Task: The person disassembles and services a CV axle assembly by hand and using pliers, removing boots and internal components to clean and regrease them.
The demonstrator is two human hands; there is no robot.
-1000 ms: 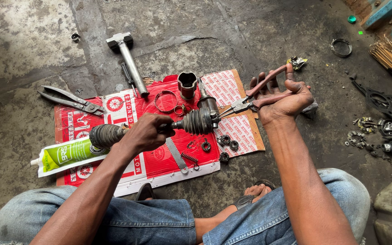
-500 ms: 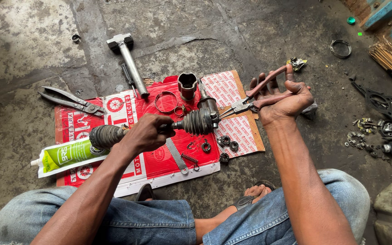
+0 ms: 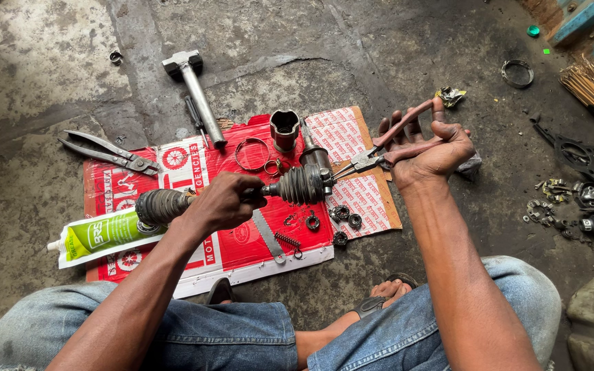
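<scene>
**Two hands, one axle shaft, pliers at the boot end**

Two hands share the work over the red cardboard sheet (image 3: 242, 247), seen from the head camera. The left hand (image 3: 225, 201) is wrapped tight around the middle of the axle shaft (image 3: 269, 189), holding it level just above the sheet. The right hand (image 3: 431, 148), off the sheet's right edge, squeezes red-handled pliers (image 3: 393, 141) whose tips meet the ribbed rubber boot (image 3: 302, 184) at its far end.

Steadiness looks like the key: shaft kept from rolling, plier tips square on whatever ring or clip they bite, which I can't make out. Small rings and a spring (image 3: 284, 240) lie loose on the sheet below the boot, so anything sprung free could scatter among them. A hammer (image 3: 194, 89) lies beyond the sheet's top edge, a green grease tube (image 3: 101, 235) at its left.
</scene>
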